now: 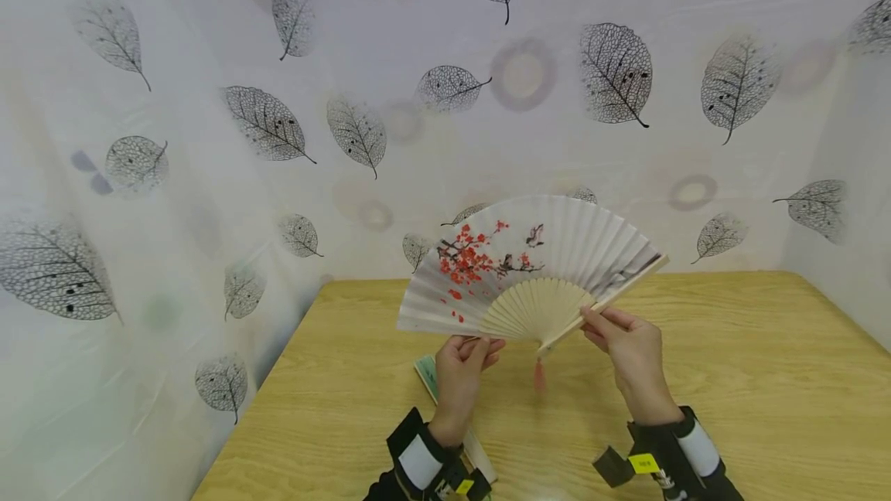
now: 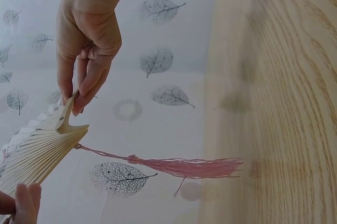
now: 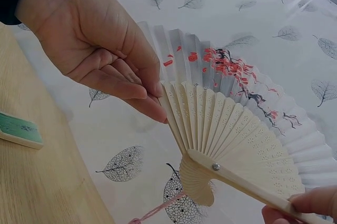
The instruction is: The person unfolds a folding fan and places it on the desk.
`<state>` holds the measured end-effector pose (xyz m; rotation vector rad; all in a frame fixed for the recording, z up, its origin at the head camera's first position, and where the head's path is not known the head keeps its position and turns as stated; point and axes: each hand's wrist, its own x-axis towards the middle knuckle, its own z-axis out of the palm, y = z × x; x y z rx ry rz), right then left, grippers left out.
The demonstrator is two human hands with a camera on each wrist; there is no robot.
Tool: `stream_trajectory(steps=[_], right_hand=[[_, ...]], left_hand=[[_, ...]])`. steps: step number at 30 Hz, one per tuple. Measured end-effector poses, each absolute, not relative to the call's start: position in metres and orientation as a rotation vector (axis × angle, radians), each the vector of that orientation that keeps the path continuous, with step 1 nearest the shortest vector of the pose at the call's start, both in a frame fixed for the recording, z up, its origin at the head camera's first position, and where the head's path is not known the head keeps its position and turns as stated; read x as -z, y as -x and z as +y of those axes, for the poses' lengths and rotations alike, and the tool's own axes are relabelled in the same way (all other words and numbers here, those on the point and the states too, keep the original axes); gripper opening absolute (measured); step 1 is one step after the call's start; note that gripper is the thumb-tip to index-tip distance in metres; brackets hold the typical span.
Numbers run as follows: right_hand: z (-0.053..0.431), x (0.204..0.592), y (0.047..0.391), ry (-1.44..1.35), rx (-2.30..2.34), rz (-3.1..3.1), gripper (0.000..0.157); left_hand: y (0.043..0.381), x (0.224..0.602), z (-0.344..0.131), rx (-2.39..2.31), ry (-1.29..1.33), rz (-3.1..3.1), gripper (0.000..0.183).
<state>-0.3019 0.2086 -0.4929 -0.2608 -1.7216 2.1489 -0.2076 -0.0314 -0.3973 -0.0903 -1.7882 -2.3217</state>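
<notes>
A spread folding fan [image 1: 557, 246], white with red blossoms and pale pierced wooden ribs, is held up above the table. My left hand [image 1: 459, 381] pinches its left edge stick between thumb and fingers. The thicker guard stick on the right is gripped by the thumb and fingers of my right hand [image 1: 639, 366]. A pink tassel [image 2: 195, 167] dangles from the pivot. The right wrist view shows my left hand [image 3: 100, 45] large at the upper left and my right fingertips [image 3: 316, 203] at the lower right. Under my left forearm lies a folded fan [image 1: 427, 377] with green on it, partly hidden.
The wooden table [image 1: 334, 393] extends to both sides below the hands. Behind it hangs a pale curtain [image 1: 404, 14] printed with leaves. Black bands with small devices [image 1: 643, 464] are strapped round both wrists.
</notes>
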Motion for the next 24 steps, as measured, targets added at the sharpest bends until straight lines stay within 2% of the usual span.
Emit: stream_trajectory(steps=[24], right_hand=[[0.2075,0.4970,0.3032,0.238,-2.275,-1.645,0.048]], left_hand=[[0.2083,0.3947,-0.0346,2.321,0.093,-1.731,0.026]])
